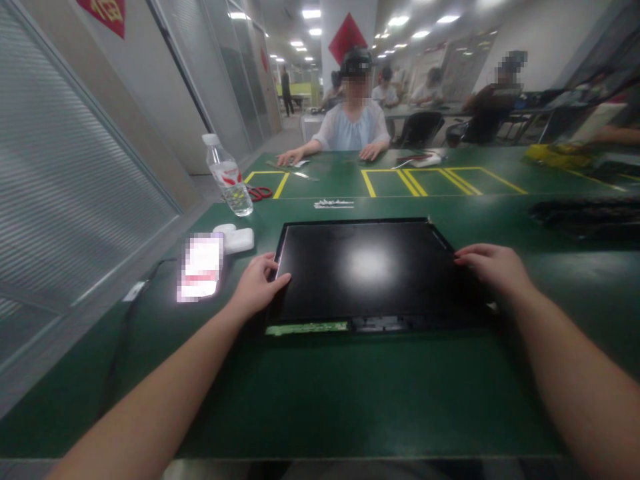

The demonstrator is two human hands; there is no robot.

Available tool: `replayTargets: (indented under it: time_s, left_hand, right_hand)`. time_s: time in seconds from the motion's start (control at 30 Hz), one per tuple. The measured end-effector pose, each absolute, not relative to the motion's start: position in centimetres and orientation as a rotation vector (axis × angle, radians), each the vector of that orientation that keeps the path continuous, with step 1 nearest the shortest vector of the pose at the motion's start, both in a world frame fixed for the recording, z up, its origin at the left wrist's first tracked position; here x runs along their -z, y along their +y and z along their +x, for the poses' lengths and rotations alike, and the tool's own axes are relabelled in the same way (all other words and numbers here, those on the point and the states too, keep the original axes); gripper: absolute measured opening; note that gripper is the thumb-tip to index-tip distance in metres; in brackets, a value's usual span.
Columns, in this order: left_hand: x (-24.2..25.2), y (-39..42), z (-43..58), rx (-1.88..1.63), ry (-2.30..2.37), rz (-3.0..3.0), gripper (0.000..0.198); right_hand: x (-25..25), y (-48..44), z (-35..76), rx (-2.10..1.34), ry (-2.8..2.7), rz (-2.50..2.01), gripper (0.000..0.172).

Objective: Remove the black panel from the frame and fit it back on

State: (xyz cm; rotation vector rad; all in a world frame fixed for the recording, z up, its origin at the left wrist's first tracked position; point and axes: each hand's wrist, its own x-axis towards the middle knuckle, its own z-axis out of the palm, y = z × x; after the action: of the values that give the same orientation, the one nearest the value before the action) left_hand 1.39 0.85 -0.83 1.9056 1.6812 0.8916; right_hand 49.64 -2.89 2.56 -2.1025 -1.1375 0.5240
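A black LCD screen panel lies face up on the green table, with a ceiling light reflected in its middle. Along its near edge runs a narrow green circuit board. My left hand grips the left edge, thumb on top of the frame and fingers curled at its side. At the right edge, my right hand pinches the frame near the upper corner. The undersides of the fingertips are hidden.
Left of the panel are a lit phone, a white case, a water bottle and red-handled scissors. Thin white strips lie beyond the panel. A person sits opposite; dark items lie far right.
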Motion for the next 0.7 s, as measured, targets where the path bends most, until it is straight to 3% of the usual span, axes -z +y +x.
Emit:
replayTargets:
  time_s: [0.7]
  left_hand:
    - [0.1, 0.62, 1.32, -0.772, 1.737, 2.06, 0.031]
  right_hand:
    - [-1.8, -2.51, 50.4, -0.419, -1.221, -2.093, 0.022]
